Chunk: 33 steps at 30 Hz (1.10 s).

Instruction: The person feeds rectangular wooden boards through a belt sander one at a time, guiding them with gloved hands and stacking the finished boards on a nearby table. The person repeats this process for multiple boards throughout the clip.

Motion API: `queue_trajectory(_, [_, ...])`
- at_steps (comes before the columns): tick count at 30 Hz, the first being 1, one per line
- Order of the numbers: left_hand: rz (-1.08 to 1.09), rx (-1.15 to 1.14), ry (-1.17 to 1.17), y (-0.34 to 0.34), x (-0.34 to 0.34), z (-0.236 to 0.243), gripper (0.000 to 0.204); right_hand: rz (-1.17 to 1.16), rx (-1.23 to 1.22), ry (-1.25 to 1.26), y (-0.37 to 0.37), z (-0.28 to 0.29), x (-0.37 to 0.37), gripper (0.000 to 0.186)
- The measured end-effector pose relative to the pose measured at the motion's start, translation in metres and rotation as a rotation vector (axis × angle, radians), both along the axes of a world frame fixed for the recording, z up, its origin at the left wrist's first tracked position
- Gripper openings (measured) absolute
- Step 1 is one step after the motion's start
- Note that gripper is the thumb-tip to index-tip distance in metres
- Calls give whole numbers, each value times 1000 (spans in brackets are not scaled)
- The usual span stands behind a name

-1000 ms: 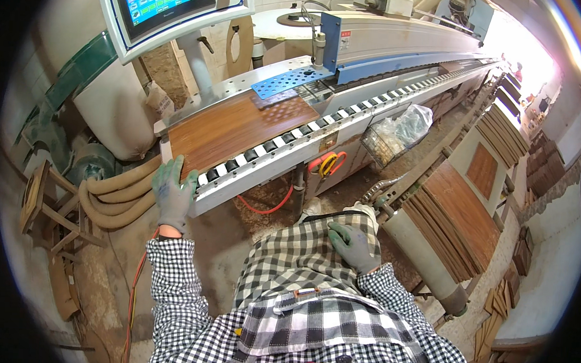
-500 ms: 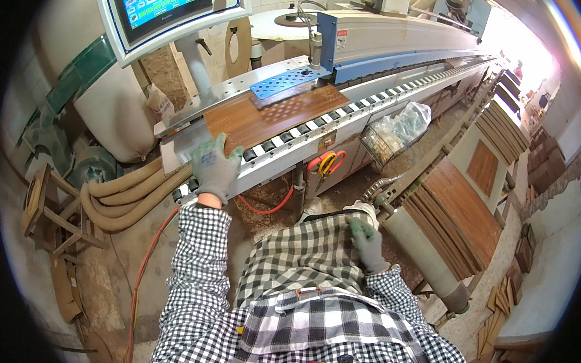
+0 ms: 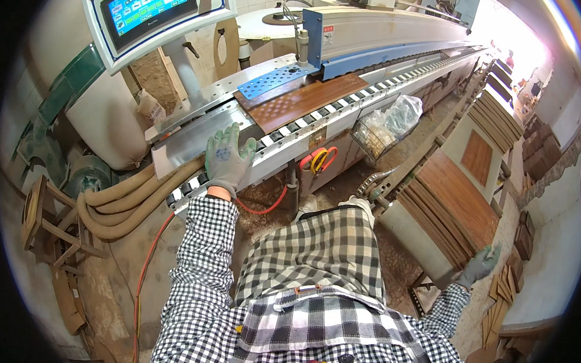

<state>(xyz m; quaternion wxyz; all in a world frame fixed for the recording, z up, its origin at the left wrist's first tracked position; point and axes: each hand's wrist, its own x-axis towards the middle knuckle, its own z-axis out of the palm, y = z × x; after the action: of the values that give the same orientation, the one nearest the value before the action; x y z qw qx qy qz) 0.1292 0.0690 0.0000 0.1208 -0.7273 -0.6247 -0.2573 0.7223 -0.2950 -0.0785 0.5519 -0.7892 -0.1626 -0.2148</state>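
Note:
My left hand point(image 3: 229, 159), in a grey glove with green fingertips, lies with its fingers outstretched over the roller track point(image 3: 276, 138) at the near end of a long edge-banding machine point(image 3: 378, 44). Just beyond its fingertips is a brown wood-grain panel point(image 3: 306, 104), partly under a blue perforated plate point(image 3: 275, 80); a gap separates hand and panel. My right hand point(image 3: 478, 267), gloved alike, reaches out to the near right corner of a stack of brown panels point(image 3: 459, 203). Its fingers are extended beside the top boards; whether they touch is hard to tell.
A control screen point(image 3: 149, 13) on a post rises at upper left. Scissors point(image 3: 319, 160) hang on the machine's front near a wire basket point(image 3: 375, 141) with plastic bags. Ribbed hoses point(image 3: 113, 217) and a wooden stool point(image 3: 49, 227) stand left; offcuts point(image 3: 500, 304) lean at right.
The panel has slid along the machine, away from my left hand, which has shifted slightly right. My right hand has swung from my lap out to the panel stack at right.

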Motion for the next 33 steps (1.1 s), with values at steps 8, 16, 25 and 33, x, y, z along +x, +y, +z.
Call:
queue_trajectory(8, [32,-126,48,-5,3,9,69,174,490,616,-33,-45,55,66])
queue_trajectory(16, [-28,17,-19,-1,1,1,61,86,627,550,-55,-66,86,41])
queue_trajectory(25, [-32,63,1,-1,-2,-1,58,130,468,609,-4,-23,38,66])
queue_trajectory(33, [18,-88,16,-10,1,11,66,-114,536,668,-6,0,28,61])
